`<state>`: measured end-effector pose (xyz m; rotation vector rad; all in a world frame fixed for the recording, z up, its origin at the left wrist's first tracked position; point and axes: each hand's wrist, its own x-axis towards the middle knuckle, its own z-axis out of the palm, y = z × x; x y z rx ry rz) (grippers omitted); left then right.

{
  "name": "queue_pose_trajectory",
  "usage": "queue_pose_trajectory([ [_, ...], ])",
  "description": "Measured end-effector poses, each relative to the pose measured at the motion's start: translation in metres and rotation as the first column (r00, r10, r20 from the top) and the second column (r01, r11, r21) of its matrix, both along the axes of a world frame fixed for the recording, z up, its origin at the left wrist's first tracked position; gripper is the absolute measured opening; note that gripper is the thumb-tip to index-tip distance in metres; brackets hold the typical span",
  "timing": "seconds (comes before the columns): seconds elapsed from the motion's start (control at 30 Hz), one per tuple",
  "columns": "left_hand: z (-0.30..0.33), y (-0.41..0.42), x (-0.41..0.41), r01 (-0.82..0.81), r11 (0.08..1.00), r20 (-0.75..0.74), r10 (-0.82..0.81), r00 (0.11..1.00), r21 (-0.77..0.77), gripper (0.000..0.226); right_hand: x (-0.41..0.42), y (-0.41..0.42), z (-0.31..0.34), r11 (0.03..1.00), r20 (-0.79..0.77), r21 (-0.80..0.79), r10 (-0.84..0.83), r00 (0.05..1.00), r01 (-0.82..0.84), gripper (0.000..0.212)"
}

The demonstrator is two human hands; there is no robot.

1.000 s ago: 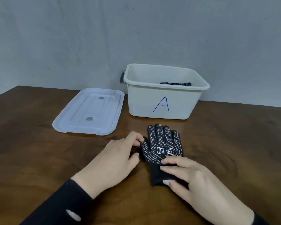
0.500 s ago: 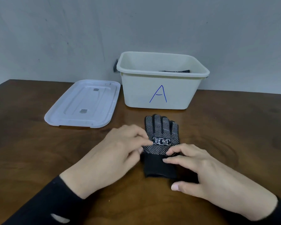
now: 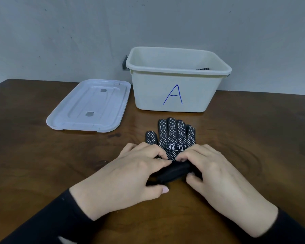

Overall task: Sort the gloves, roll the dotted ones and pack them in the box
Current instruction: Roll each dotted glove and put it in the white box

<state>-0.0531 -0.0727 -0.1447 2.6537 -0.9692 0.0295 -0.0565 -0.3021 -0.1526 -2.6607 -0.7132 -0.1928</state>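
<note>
Your left hand (image 3: 128,175) and right hand (image 3: 217,175) fingers pinch the rolled cuff of the black white-dotted knit glove (image 3: 172,138) on the brown wooden bench (image 3: 42,164)

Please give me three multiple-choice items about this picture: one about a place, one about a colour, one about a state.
1. Where does the lid lie?
A. on the box
B. on the table, left of the box
C. inside the box

2. What colour is the letter A on the box?
A. blue
B. red
C. green

3. What state is the dotted glove in?
A. fully rolled
B. flat and untouched
C. cuff end rolled up, fingers flat

Answers:
1. B: the lid rests flat on the table, beside the open box.
2. A: the strokes are blue.
3. C: the left hand and right hand grip the rolled cuff.
</note>
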Motion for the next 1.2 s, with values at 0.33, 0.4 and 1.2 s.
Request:
queue_pose_trajectory([
  [0.33,0.005,-0.009,-0.003,-0.283,0.902,-0.175,0.237,0.956,-0.326,0.008,-0.004,-0.003,0.015,0.966,-0.144,0.236,-0.071,0.987,0.104,0.026],
  [0.4,0.004,-0.010,-0.001,-0.339,0.853,-0.273,0.243,0.931,-0.396,0.007,-0.002,-0.003,0.015,0.942,-0.211,0.294,-0.101,0.972,0.162,0.023],
  [1.2,-0.006,0.007,0.018,-0.012,1.000,-0.076,0.013,0.997,0.019,0.049,0.006,-0.011,0.013,1.000,-0.158,0.006,0.024,0.987,-0.023,0.042],
])
